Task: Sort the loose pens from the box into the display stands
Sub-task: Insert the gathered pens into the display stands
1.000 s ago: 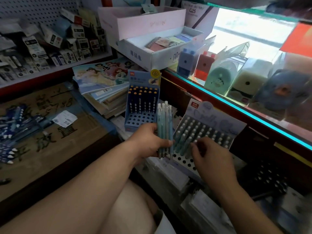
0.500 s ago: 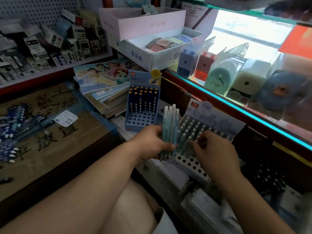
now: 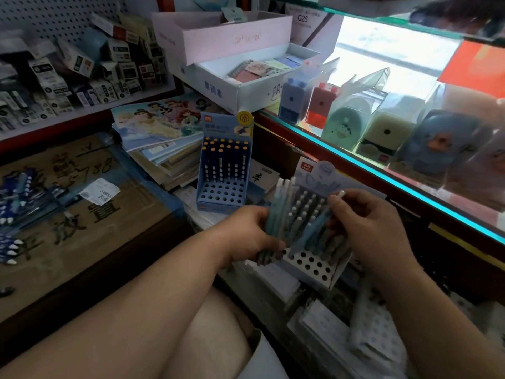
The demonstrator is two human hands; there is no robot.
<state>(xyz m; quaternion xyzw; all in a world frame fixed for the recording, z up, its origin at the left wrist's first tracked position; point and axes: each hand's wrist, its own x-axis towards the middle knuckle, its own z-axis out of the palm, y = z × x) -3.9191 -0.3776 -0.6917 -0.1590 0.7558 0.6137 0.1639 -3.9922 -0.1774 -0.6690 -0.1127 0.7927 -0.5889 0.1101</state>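
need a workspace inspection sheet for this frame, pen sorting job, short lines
Surface: cardboard box top at left; the stands sit on stacked stock packs.
Job's things: white stand partly filled, front holes empty; blue stand with dark pens in its back rows, front holes empty; loose pens lie on the box at the left edge.
Clutter: notebook stack, paper slip, boxed sharpeners on the glass counter, small cartons on the shelf.
Hands: left hand grips a pen bundle; right hand pinches a single pen over the white stand.
Cables: nothing seen.
Surroundings: shop shelving, pegboard behind.
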